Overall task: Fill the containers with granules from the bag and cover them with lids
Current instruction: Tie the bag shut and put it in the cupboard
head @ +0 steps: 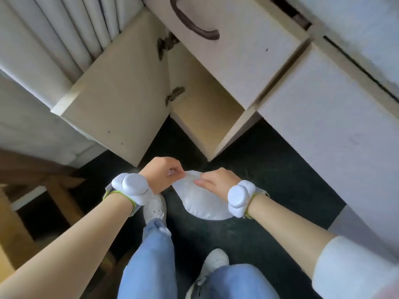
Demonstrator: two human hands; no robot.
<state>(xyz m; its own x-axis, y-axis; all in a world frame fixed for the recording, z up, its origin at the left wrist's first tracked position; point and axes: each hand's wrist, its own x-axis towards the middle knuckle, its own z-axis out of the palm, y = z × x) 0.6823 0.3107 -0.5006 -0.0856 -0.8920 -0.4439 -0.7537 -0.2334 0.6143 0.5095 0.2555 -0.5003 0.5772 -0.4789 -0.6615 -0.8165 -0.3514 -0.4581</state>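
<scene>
A clear plastic bag (203, 201) bulging with white granules hangs in front of me above the dark floor. My left hand (163, 174) pinches the bag's top edge at its left side. My right hand (217, 181) grips the same top edge at its right side. Both wrists carry white sensor bands. No containers or lids are in view.
A cream cabinet door (116, 100) stands open ahead on the left, with the hollow cabinet (205, 100) behind it. Above hangs a drawer front with a dark handle (192, 24). A wooden stool (43, 190) stands at the left. My legs and white shoes are below.
</scene>
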